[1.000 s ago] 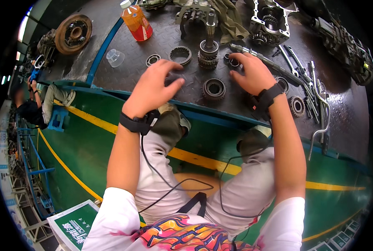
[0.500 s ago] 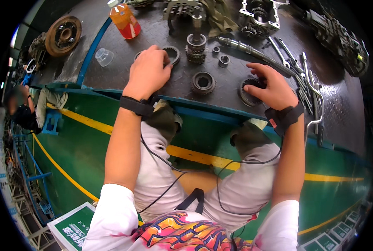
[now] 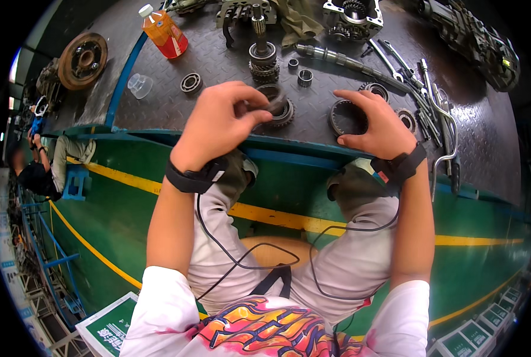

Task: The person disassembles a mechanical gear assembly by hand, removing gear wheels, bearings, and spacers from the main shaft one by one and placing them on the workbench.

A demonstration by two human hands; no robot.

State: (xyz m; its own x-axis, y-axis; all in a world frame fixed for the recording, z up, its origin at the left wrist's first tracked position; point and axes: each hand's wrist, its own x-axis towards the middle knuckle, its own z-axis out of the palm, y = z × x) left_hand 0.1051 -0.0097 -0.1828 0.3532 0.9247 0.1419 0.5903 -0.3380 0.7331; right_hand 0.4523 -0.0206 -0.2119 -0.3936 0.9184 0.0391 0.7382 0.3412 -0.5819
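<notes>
My left hand (image 3: 227,122) is closed, thumb and fingers pinching a dark metal ring (image 3: 270,95), blurred by motion. The ring is tilted just above a toothed gear (image 3: 286,113), partly covering it; whether they touch I cannot tell. My right hand (image 3: 378,122) is open, fingers and thumb spread around a larger toothed ring (image 3: 332,119) near the bench edge. That ring seems to rest on the bench, its right side hidden by the hand. Beyond the gear, an upright splined shaft with gears (image 3: 262,59) stands on the bench.
A ball bearing (image 3: 191,83), clear plastic cup (image 3: 139,86) and orange drink bottle (image 3: 165,34) sit left. Two small collars (image 3: 305,78) and a long shaft (image 3: 349,62) lie beyond the hands. Wrenches (image 3: 432,113), an open gear housing (image 3: 355,21) and bearings (image 3: 406,120) are right.
My left hand has moved right and lifted the metal ring from beside the upright shaft to over the gear. My right thumb has shifted to the larger ring's near side. The view has shifted slightly.
</notes>
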